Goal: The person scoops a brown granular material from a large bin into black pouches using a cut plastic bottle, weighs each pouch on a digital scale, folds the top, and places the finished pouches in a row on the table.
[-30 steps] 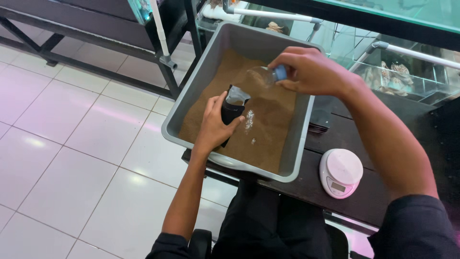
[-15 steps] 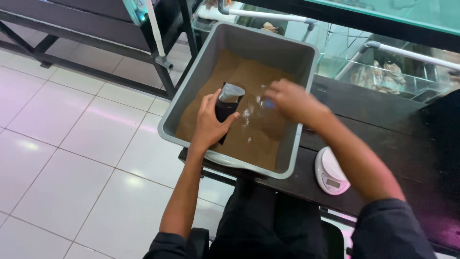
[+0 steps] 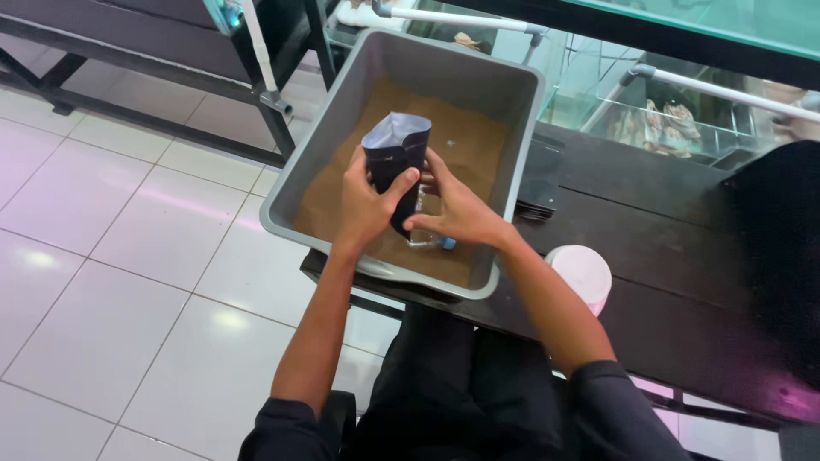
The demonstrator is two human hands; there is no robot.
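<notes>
A grey plastic tub [image 3: 521, 162] holding brown powder stands on the dark table [image 3: 649, 256]. Above the powder, my left hand [image 3: 363, 205] grips a dark stand-up pouch [image 3: 395, 158] with a silvery open mouth, held upright. My right hand [image 3: 457, 213] is against the pouch's right side, fingers curled on its lower part. A small clear scoop with a blue end [image 3: 431, 243] shows just under my right hand; how it is held is unclear.
A small white and pink round scale [image 3: 585, 269] sits on the table right of the tub. Glass tanks and white pipes [image 3: 683, 85] line the back. A dark metal rack [image 3: 128, 51] stands on the white tiled floor [image 3: 102, 282] to the left.
My right hand came from the tub's far right side down to the pouch, bringing the scoop with it. My left hand lifted the pouch upright. The view shifted right.
</notes>
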